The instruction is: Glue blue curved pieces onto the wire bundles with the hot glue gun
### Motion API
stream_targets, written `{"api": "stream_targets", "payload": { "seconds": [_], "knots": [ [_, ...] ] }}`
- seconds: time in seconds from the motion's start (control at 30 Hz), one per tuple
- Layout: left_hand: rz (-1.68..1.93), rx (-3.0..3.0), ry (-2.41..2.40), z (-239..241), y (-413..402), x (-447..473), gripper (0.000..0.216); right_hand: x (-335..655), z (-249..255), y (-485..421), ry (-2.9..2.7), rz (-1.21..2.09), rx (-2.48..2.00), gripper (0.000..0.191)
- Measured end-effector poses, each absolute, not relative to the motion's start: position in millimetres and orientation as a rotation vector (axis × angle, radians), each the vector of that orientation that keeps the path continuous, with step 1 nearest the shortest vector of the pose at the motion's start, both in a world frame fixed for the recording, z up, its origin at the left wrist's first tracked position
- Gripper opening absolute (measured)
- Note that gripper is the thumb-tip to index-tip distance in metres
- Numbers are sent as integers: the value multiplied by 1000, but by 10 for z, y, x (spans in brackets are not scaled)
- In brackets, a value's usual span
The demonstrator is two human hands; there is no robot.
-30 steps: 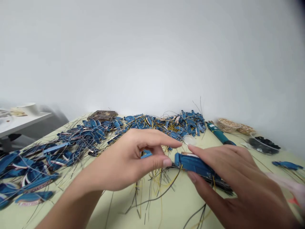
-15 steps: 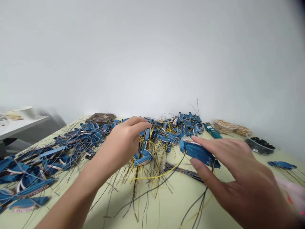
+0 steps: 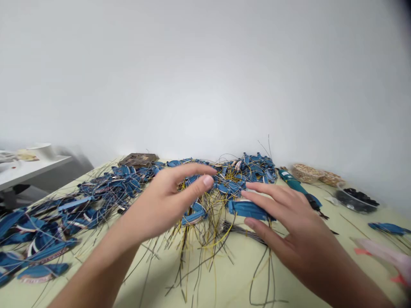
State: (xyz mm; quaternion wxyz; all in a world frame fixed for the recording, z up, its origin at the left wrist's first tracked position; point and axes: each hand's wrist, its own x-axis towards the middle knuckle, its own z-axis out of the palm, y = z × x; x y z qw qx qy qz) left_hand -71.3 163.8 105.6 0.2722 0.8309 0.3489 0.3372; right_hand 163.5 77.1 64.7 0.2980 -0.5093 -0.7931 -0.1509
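Observation:
My right hand grips a stack of blue feather-shaped pieces between thumb and fingers, just above the pale green table. Thin black and yellow wires trail from the stack and lie tangled under both hands. My left hand hovers over a loose blue piece near the stack, its forefinger and thumb stretched out and nothing in them. A large heap of blue pieces with wires spreads behind and to the left of my hands.
A teal tool lies at the back right, beside small dishes of tan bits and a dish of black bits. A brown box sits at the back. A pink object lies at the right edge.
My left hand pulled back from the heap towards the stack, fingers now stretched out. My right hand shifted the blue stack left and slightly lower.

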Motion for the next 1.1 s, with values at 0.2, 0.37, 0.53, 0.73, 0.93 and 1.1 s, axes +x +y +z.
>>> {"api": "stream_targets", "payload": {
  "seconds": [0.2,0.37,0.53,0.73,0.93,1.1],
  "knots": [
    [589,1747,676,963,1541,-493,26,1619,611,802,-2203,-454,-1277,41],
    [446,1489,541,832,1667,-410,31,1618,634,807,-2274,-396,-1194,35],
    [357,1375,465,783,1690,-376,33,1608,648,818,-2319,-336,-1200,39],
    [412,1183,492,735,1693,-338,29,1610,673,784,-2197,-346,-1215,54],
    [482,1207,553,745,1694,-342,29,1702,731,735,-1617,-264,-1442,27],
    [491,1222,562,781,1661,-350,31,1754,772,788,-1577,249,-1518,23]
  ]
}}
